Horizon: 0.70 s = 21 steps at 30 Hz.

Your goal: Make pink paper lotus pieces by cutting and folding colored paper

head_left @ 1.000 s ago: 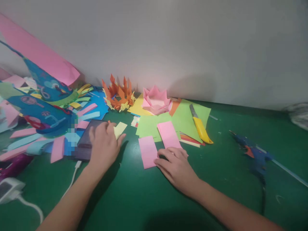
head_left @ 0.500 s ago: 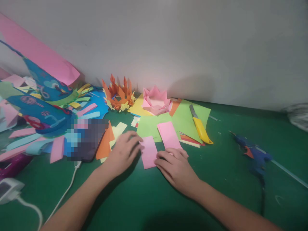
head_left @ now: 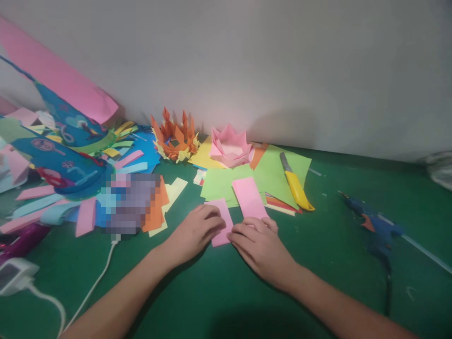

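Observation:
A folded pink paper rectangle (head_left: 221, 238) lies flat on the green table. My left hand (head_left: 194, 231) rests over its left and middle part, the fingers bent loosely and laid on the surface. At the paper's lower right corner, my right hand (head_left: 263, 249) has its fingers curled and pressed down, keeping hold of that edge. Just beyond my right knuckles is a stack of pink paper strips (head_left: 249, 195), its near end covered by that hand. Light green sheets (head_left: 221, 181) lie beneath the stack's far end.
A yellow-handled knife (head_left: 296, 188) lies on the green sheets. Far right is a blue glue gun (head_left: 379, 230). Behind stand an orange paper crown (head_left: 178, 146) and a pink paper lotus (head_left: 231, 150). Blue cone hats (head_left: 70, 165), a blurred phone (head_left: 130, 202) and a white cable (head_left: 102, 273) occupy the left.
My left hand has slid right, from the pink paper's left edge onto its middle. My right hand stays at the lower right corner. The view has shifted slightly.

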Each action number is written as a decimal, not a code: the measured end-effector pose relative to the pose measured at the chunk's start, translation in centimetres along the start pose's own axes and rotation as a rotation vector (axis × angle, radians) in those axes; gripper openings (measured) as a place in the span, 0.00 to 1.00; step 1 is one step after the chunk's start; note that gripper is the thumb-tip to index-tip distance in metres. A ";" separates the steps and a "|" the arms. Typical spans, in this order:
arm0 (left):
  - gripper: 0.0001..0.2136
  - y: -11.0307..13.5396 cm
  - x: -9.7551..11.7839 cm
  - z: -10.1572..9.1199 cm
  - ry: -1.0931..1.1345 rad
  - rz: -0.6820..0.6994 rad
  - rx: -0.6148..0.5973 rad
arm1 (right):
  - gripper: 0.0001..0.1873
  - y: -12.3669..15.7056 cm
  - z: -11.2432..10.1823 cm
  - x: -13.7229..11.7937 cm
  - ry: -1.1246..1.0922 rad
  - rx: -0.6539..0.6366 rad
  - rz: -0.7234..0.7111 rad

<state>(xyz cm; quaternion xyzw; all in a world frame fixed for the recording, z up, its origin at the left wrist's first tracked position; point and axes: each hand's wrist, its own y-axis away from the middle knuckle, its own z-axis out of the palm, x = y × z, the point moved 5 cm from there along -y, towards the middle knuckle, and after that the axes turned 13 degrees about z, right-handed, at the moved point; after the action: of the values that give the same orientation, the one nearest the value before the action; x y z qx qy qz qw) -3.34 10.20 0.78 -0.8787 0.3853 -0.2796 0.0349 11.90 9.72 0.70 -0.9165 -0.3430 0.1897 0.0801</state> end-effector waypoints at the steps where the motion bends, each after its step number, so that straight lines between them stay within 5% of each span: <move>1: 0.09 0.0 -0.1 0.0 0.003 -0.001 -0.001 | 0.09 0.1 0.0 0.0 -0.003 0.001 0.001; 21: 0.11 -0.2 -0.3 -0.2 0.001 0.026 0.053 | 0.14 0.5 0.1 -1.5 0.061 -0.135 -0.147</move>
<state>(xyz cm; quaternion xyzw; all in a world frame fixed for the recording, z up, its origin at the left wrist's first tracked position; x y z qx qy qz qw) -3.48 10.52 0.85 -0.8723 0.3892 -0.2896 0.0614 11.08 8.35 0.92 -0.8975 -0.4189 0.1316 0.0421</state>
